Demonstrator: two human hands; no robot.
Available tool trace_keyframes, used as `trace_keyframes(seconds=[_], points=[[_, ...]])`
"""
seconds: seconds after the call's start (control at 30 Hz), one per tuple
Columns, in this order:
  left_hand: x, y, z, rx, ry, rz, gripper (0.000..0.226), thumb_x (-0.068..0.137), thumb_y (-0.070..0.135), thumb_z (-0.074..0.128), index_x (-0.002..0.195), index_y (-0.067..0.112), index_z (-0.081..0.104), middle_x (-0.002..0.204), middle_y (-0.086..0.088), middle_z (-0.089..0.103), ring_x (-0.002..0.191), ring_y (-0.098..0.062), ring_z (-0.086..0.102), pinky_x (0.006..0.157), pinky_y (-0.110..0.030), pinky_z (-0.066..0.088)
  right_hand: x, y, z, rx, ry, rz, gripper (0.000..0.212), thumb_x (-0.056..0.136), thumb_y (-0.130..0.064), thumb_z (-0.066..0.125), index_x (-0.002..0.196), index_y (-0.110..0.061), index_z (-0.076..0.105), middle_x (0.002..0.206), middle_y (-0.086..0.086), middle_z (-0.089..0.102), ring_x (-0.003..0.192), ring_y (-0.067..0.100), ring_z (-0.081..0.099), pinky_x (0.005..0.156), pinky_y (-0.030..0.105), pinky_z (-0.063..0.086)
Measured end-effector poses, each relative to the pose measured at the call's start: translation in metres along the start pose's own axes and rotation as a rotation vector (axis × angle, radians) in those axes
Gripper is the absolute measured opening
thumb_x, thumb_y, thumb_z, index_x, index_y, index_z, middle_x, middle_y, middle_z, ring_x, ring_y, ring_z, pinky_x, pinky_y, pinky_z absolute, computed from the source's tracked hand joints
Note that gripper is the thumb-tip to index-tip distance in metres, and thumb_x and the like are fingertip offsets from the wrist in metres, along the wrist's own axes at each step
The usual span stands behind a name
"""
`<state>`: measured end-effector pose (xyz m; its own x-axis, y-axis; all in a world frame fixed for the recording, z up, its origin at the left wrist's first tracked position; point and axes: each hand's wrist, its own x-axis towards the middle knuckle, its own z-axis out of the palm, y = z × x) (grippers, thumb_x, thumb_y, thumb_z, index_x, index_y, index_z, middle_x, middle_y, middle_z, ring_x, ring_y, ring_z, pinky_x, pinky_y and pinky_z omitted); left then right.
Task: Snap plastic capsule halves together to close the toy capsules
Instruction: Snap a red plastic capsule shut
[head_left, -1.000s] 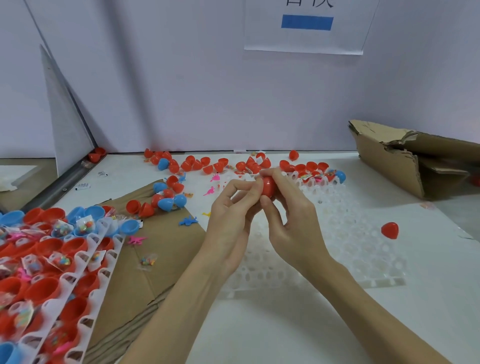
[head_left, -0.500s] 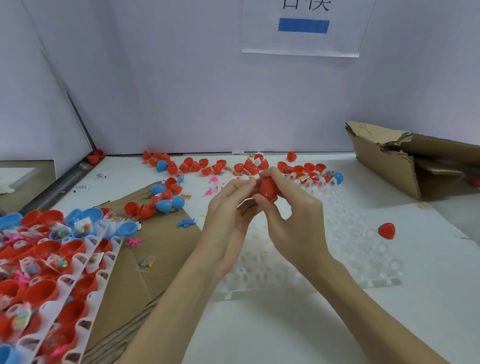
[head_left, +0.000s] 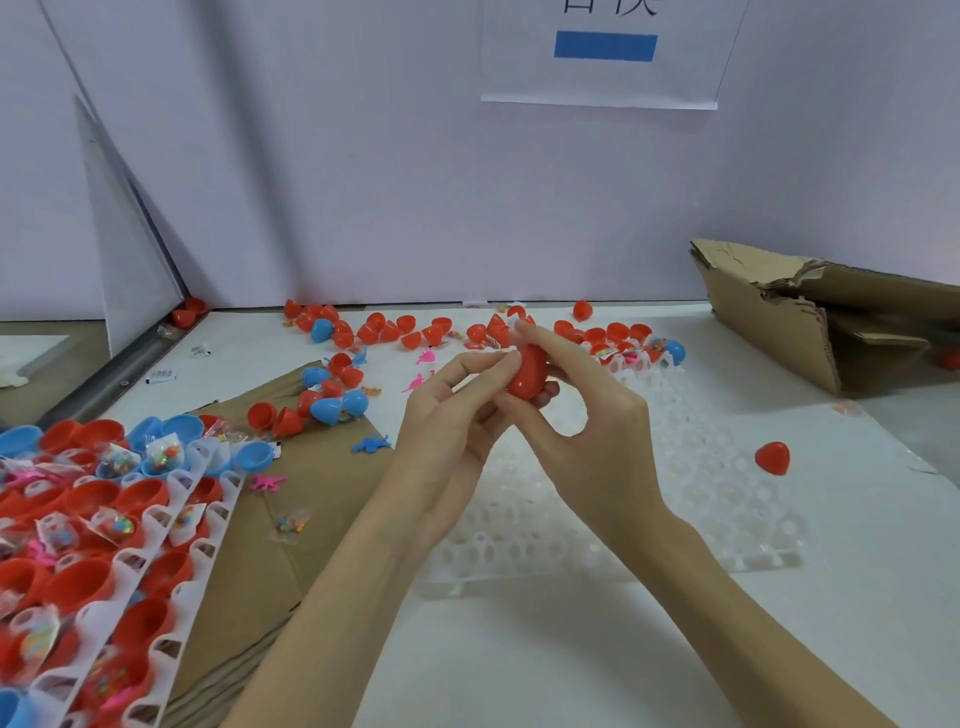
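Both hands, left hand (head_left: 457, 415) and right hand (head_left: 597, 421), fingers clamped on red capsule (head_left: 527, 371); wall sign (head_left: 602, 52) writing cropped, unreadable; white tray (head_left: 701, 467) beneath.

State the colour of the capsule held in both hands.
Red, as the head view shows: capsule.

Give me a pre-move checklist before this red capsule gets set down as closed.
1. Red capsule held by both hands: ok; left hand and right hand pinch it.
2. Seam fully snapped: cannot tell; fingers cover it.
3. Toy inside: cannot tell; shell is opaque.
4. Free spot for it on the white tray: ok; its sockets look empty.
5. Lone red capsule out of the way: ok; it lies apart, to the right.
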<state>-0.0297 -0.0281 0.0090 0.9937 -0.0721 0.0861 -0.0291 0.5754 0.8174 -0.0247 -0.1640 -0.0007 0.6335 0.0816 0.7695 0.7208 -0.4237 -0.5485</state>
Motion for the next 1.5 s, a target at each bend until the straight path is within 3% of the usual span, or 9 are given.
trace_keyframes(seconds=[0.1,0.4,0.53,0.77,1.0,1.1,1.27,1.37,1.5], points=[[0.001,0.001,-0.002,-0.053,-0.017,-0.051,0.042,0.096,0.025,0.068,0.121,-0.008,0.069,0.114,-0.025,0.073,0.102,-0.030,0.074,0.089,-0.026,0.058,0.001,-0.001,0.001,0.028,-0.031,0.044,0.065,0.088,-0.021,0.078,0.146,-0.009,0.051,0.135,-0.004,0.064,0.125,0.004,0.059,0.105,0.026,0.048],[-0.001,0.004,-0.001,-0.032,-0.070,-0.084,0.044,0.100,0.030,0.061,0.130,-0.002,0.065,0.125,-0.027,0.069,0.110,-0.041,0.072,0.095,-0.037,0.059,-0.001,0.003,0.001,-0.034,0.017,0.066,0.043,0.092,-0.019,0.074,0.132,-0.012,0.060,0.116,-0.022,0.061,0.107,-0.017,0.056,0.095,0.007,0.043],[-0.001,0.002,-0.001,0.095,-0.101,-0.018,0.050,0.089,0.030,0.072,0.126,-0.004,0.064,0.118,-0.024,0.073,0.105,-0.037,0.074,0.091,-0.032,0.059,-0.001,0.004,-0.001,-0.053,-0.003,0.058,0.040,0.092,-0.016,0.074,0.129,-0.008,0.062,0.114,-0.005,0.070,0.099,-0.003,0.063,0.092,0.010,0.047],[-0.002,-0.002,0.000,0.120,-0.094,-0.020,0.034,0.091,0.028,0.071,0.112,0.001,0.069,0.113,-0.023,0.074,0.105,-0.037,0.074,0.088,-0.029,0.059,-0.002,0.010,-0.003,-0.185,-0.038,-0.006,0.039,0.092,-0.005,0.072,0.129,0.002,0.062,0.106,0.004,0.071,0.091,0.000,0.053,0.086,0.005,0.044],[0.003,-0.008,-0.004,0.084,-0.017,-0.023,0.033,0.099,0.017,0.064,0.122,-0.007,0.067,0.114,-0.023,0.074,0.107,-0.038,0.073,0.095,-0.037,0.060,-0.002,0.012,0.000,-0.114,-0.106,0.058,0.054,0.093,-0.018,0.072,0.143,-0.009,0.054,0.121,0.001,0.069,0.102,0.001,0.061,0.095,0.006,0.044],[0.004,-0.009,-0.007,0.125,0.048,-0.021,0.023,0.096,0.017,0.070,0.113,0.001,0.073,0.110,-0.021,0.076,0.100,-0.036,0.075,0.084,-0.031,0.061,-0.003,0.011,0.003,-0.101,-0.165,0.124,0.066,0.093,-0.023,0.072,0.152,-0.015,0.044,0.129,-0.004,0.065,0.112,0.004,0.061,0.101,0.014,0.045],[0.004,-0.006,-0.007,0.155,0.041,-0.046,0.038,0.090,0.033,0.075,0.115,0.005,0.074,0.111,-0.019,0.076,0.104,-0.033,0.075,0.083,-0.027,0.060,0.000,0.010,-0.002,-0.158,-0.116,0.141,0.048,0.092,-0.022,0.073,0.137,-0.014,0.061,0.124,-0.003,0.070,0.106,0.007,0.066,0.099,0.022,0.052],[0.005,-0.004,-0.005,0.094,0.083,-0.092,0.050,0.096,0.046,0.064,0.122,0.004,0.068,0.112,-0.019,0.076,0.104,-0.035,0.075,0.083,-0.033,0.063,0.013,0.009,-0.010,0.064,0.013,0.313,0.039,0.094,-0.022,0.071,0.131,-0.013,0.064,0.117,-0.004,0.073,0.105,0.005,0.069,0.095,0.017,0.053],[0.006,0.002,-0.009,0.061,0.189,-0.104,0.050,0.100,0.046,0.056,0.111,-0.001,0.070,0.105,-0.020,0.077,0.090,-0.036,0.077,0.074,-0.034,0.065,0.067,0.039,-0.041,0.886,0.232,0.802,0.039,0.106,-0.030,0.052,0.125,0.002,0.062,0.119,0.015,0.072,0.110,0.024,0.071,0.092,0.029,0.057]])
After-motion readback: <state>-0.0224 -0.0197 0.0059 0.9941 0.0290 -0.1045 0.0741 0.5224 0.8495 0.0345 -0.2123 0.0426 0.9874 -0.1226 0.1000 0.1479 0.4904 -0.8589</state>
